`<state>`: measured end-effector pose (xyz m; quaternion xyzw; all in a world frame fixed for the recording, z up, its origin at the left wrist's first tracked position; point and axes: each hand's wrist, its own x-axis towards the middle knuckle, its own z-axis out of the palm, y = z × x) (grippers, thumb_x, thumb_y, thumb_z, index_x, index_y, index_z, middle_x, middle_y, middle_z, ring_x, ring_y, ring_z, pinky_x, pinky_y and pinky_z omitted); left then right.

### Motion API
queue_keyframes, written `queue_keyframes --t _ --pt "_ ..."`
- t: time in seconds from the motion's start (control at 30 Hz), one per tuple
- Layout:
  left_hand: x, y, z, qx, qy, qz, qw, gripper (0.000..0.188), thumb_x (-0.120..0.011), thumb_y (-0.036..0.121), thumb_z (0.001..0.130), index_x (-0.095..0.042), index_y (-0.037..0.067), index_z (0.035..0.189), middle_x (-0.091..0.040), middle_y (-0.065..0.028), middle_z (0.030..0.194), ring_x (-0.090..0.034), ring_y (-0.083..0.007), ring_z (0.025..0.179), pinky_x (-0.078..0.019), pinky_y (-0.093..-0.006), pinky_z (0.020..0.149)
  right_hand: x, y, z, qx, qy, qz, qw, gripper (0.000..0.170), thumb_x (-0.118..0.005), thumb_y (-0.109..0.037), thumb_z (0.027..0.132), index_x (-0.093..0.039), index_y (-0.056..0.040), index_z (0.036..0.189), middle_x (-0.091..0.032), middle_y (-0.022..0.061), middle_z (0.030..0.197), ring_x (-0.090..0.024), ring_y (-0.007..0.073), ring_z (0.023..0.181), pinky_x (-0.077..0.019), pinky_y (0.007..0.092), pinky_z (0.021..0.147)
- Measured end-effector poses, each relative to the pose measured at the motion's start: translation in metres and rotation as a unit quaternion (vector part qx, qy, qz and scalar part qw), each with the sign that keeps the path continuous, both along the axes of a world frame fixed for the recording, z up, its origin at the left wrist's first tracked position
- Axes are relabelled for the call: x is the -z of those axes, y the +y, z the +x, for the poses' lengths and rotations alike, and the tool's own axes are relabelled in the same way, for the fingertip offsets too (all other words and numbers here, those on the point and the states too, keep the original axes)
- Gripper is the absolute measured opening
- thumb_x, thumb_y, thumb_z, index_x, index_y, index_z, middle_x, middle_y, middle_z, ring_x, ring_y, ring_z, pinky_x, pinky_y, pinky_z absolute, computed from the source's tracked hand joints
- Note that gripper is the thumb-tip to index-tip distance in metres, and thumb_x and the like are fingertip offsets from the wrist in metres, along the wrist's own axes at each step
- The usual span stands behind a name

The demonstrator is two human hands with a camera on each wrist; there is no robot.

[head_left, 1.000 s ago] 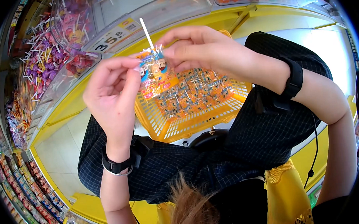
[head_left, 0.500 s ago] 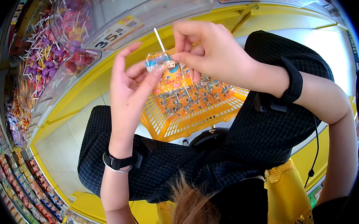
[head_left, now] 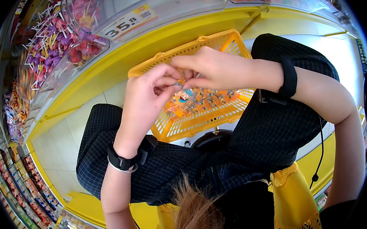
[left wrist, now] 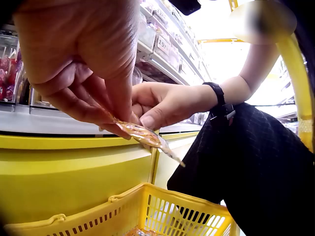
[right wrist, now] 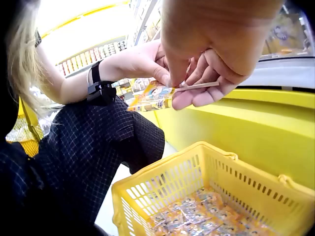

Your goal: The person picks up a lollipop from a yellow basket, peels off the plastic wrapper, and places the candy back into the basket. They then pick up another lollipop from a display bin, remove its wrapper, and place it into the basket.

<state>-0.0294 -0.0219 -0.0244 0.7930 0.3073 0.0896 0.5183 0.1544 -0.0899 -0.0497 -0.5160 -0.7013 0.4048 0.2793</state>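
Over the basket, a flat lollipop in a clear and orange wrapper with a cartoon figure (head_left: 183,96) hangs between the two hands. My left hand (head_left: 145,91) pinches the wrapper's upper edge between thumb and fingers. Thumb and fingertips of my right hand (head_left: 217,68) pinch the same edge, right beside the left fingertips. In the right wrist view the lollipop (right wrist: 153,98) lies nearly level, its white stick (right wrist: 199,86) running under the right fingers. Edge-on, the wrapper (left wrist: 145,135) shows in the left wrist view. Several similar wrapped lollipops (right wrist: 192,216) fill the floor of the yellow basket (right wrist: 125,199).
A yellow shelf front (head_left: 117,62) with clear bins runs behind the basket. Loose lollipops (head_left: 55,51) fill the bin at upper left, near a price tag (head_left: 127,21). The person's knees (head_left: 271,105) flank the basket. Stocked shelves (head_left: 24,187) stand at lower left.
Both hands have come down and closer together over the basket with the lollipop. The wrapper has tilted flatter, and its stick, upright before, is now hidden in the head view.
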Motion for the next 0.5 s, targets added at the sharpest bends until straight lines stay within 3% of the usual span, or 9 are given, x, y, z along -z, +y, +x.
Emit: queue_keyframes --t 0.03,0.17,0.23,0.27,0.33,0.5 --pt "-0.001 0.0 -0.003 -0.011 0.014 0.009 1.0 0.016 -0.062 -0.004 0.078 -0.056 0.0 0.092 -0.068 -0.0108 0.076 -0.066 -0.0128 0.07 -0.0515 -0.0241 0.064 0.0 0.003 -0.001 -0.013 0.023 -0.08 0.996 0.023 -0.067 -0.012 0.078 -0.054 -0.001 0.094 -0.065 0.0096 0.076 -0.064 0.0174 0.072 -0.0489 0.029 0.067" --pt "-0.003 0.0 -0.014 -0.033 0.003 0.009 0.999 0.017 -0.063 -0.002 0.078 -0.056 0.0 0.093 -0.067 -0.0122 0.078 -0.067 -0.0154 0.071 -0.0519 -0.0257 0.064 0.027 0.013 -0.006 -0.033 0.111 -0.068 0.991 0.022 -0.068 -0.014 0.077 -0.059 -0.0003 0.091 -0.066 0.0085 0.071 -0.063 0.0134 0.065 -0.0471 0.0284 0.063" --pt "0.0 0.0 -0.019 -0.075 -0.038 0.113 0.99 0.019 -0.062 -0.001 0.078 -0.055 0.0 0.096 -0.066 -0.0143 0.087 -0.066 -0.0234 0.08 -0.0514 -0.0308 0.07 0.038 0.019 -0.005 -0.022 0.108 -0.141 0.984 0.017 -0.066 -0.012 0.081 -0.057 -0.0015 0.091 -0.066 0.0036 0.078 -0.061 0.0084 0.072 -0.048 0.0272 0.069" --pt "0.0 0.004 -0.024 -0.077 -0.042 0.112 0.99 0.019 -0.062 -0.001 0.078 -0.055 0.0 0.096 -0.066 -0.0143 0.087 -0.066 -0.0234 0.08 -0.0514 -0.0308 0.07 0.049 0.019 -0.004 -0.023 0.104 -0.142 0.984 0.017 -0.066 -0.012 0.081 -0.057 -0.0015 0.091 -0.066 0.0036 0.078 -0.061 0.0084 0.072 -0.048 0.0272 0.069" --pt "-0.001 0.013 -0.035 -0.069 -0.034 0.24 0.968 0.02 -0.061 0.001 0.079 -0.055 0.001 0.098 -0.063 -0.016 0.095 -0.061 -0.0321 0.089 -0.0485 -0.0363 0.077 0.078 0.018 0.002 0.05 0.064 -0.16 0.984 0.015 -0.066 -0.011 0.081 -0.057 -0.003 0.089 -0.064 0.0022 0.074 -0.06 0.0077 0.072 -0.0471 0.0266 0.067" --pt "-0.024 0.017 -0.055 -0.094 -0.06 0.233 0.966 0.017 -0.058 0.001 0.08 -0.056 0.002 0.098 -0.062 -0.017 0.094 -0.058 -0.0363 0.091 -0.0456 -0.0391 0.079 0.165 0.01 -0.004 0.116 0.058 -0.264 0.956 0.013 -0.068 -0.013 0.077 -0.06 -0.0051 0.084 -0.064 0.0053 0.077 -0.061 0.0135 0.072 -0.0473 0.0304 0.065"
